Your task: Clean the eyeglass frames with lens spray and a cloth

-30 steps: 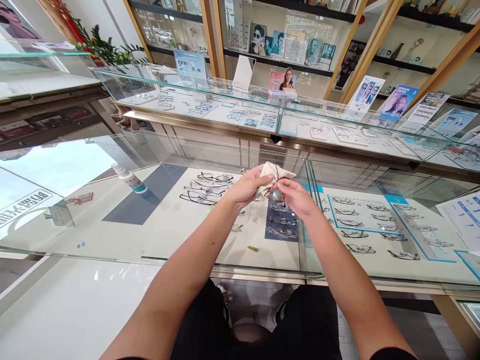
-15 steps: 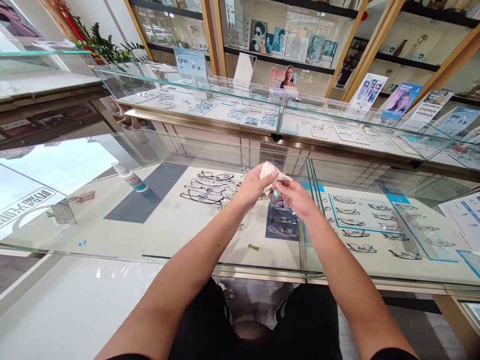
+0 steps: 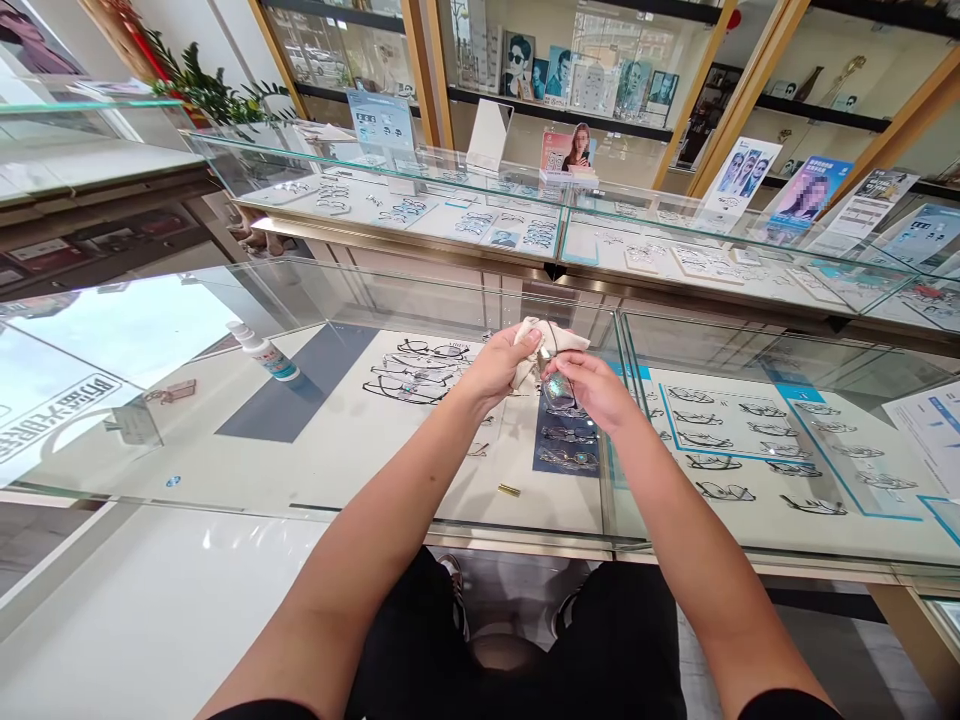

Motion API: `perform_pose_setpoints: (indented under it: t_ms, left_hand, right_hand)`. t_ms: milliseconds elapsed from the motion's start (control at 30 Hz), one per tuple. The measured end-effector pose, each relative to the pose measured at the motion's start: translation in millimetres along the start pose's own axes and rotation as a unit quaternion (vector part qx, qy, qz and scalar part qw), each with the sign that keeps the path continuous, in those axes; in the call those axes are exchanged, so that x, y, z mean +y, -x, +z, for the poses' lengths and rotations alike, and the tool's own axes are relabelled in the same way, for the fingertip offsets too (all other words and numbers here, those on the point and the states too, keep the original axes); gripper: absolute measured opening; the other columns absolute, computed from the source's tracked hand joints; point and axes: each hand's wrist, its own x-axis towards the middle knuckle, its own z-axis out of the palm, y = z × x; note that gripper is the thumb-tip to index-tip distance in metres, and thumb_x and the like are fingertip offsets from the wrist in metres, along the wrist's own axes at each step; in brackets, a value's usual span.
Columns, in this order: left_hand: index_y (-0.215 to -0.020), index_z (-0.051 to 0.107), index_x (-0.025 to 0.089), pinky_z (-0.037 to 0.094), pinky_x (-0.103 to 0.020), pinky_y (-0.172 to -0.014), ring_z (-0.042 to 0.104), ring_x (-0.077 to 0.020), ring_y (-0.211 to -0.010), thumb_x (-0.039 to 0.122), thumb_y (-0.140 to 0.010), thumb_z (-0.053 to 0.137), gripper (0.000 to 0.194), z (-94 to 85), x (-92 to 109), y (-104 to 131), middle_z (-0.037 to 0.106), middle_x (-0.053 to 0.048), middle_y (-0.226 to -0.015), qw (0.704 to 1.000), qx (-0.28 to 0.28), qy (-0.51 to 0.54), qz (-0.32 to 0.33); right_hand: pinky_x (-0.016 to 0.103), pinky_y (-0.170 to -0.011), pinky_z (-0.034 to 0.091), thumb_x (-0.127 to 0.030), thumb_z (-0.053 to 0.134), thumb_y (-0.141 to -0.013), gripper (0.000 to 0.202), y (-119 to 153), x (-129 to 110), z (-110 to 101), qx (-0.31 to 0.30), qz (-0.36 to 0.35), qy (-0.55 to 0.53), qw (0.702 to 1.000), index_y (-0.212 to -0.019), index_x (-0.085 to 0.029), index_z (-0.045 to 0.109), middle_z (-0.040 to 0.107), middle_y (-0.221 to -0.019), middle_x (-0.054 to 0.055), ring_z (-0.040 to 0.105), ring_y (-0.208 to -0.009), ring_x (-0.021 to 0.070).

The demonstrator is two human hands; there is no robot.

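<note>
Above the glass counter, my left hand (image 3: pixel 496 370) is closed on a cream cloth (image 3: pixel 531 372), its thumb pressing the folds. My right hand (image 3: pixel 598 388) pinches a pair of eyeglasses (image 3: pixel 558 392) close beside the cloth. One lens hangs below the right fingers and shows a greenish reflection; a thin dark part of the frame rises in front of the cloth. Much of the frame is hidden by the fingers and cloth. Beneath the hands, a dark display mat (image 3: pixel 568 445) with several glasses lies inside the counter.
A white spray bottle (image 3: pixel 262 352) stands on the glass counter top (image 3: pixel 247 475) to the left. Several frames (image 3: pixel 420 370) lie inside, with a small gold piece (image 3: pixel 509 490) near the front. More glasses fill the right section (image 3: pixel 701 440). Another glass showcase (image 3: pixel 450 245) runs behind.
The lens has come out further below my right fingers and shows more fully. My left hand has shifted slightly left and the cloth is spread wider. The view has moved slightly.
</note>
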Motion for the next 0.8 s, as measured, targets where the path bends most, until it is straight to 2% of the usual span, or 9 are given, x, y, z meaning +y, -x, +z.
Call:
perform_pose_setpoints:
  t_ms: [133,267,467,667,800]
  left_hand:
    - [-0.112,0.072,0.015,0.046,-0.024,-0.056,0.06,-0.0118,-0.06,0.04,-0.068,0.102,0.058,1.2,2.7,1.6,0.068,0.0,-0.073,0.999,-0.018,0.013,-0.024]
    - [-0.103,0.071,0.014,0.045,-0.024,-0.057,0.058,-0.0113,-0.058,0.037,-0.069,0.101,0.051,3.4,-0.5,0.7,0.067,0.0,-0.068,1.0,-0.011,0.004,-0.015]
    - [-0.089,0.066,0.016,0.044,-0.025,-0.052,0.054,-0.0107,-0.05,0.05,-0.071,0.099,0.051,9.4,-7.0,2.0,0.062,0.002,-0.059,0.999,0.027,-0.016,0.029]
    - [-0.08,0.063,0.017,0.042,-0.023,-0.049,0.055,-0.0109,-0.048,0.068,-0.08,0.087,0.057,10.6,-7.4,3.1,0.062,0.001,-0.057,0.995,0.077,-0.054,0.046]
    - [-0.083,0.066,0.015,0.044,-0.024,-0.05,0.056,-0.0111,-0.052,0.069,-0.07,0.093,0.062,3.5,-3.9,-1.0,0.065,-0.001,-0.064,0.996,0.074,-0.03,0.025]
  right_hand:
    - [0.032,-0.081,0.048,-0.053,0.086,-0.083,0.031,0.9,-2.5,-1.5,-0.015,-0.007,-0.004,1.0,-0.088,-0.024,0.079,0.077,-0.098,0.003,0.064,-0.09,0.0186]
    - [0.033,-0.084,0.049,-0.053,0.087,-0.083,0.03,0.5,-1.2,-0.5,-0.009,-0.01,-0.008,1.0,-0.089,-0.024,0.081,0.078,-0.099,0.004,0.065,-0.094,0.0202]
    - [0.033,-0.082,0.048,-0.056,0.088,-0.081,0.034,-1.9,4.1,2.9,-0.018,-0.01,-0.006,1.0,-0.087,-0.023,0.081,0.077,-0.097,0.004,0.065,-0.09,0.0191]
    - [0.034,-0.083,0.047,-0.06,0.089,-0.077,0.041,-3.8,9.0,6.4,-0.005,-0.022,0.026,0.999,-0.088,-0.022,0.081,0.076,-0.095,0.004,0.063,-0.088,0.0187]
    - [0.033,-0.082,0.047,-0.056,0.086,-0.082,0.034,-2.5,3.9,2.1,-0.007,-0.027,0.017,0.999,-0.088,-0.022,0.079,0.077,-0.095,0.003,0.063,-0.087,0.0179]
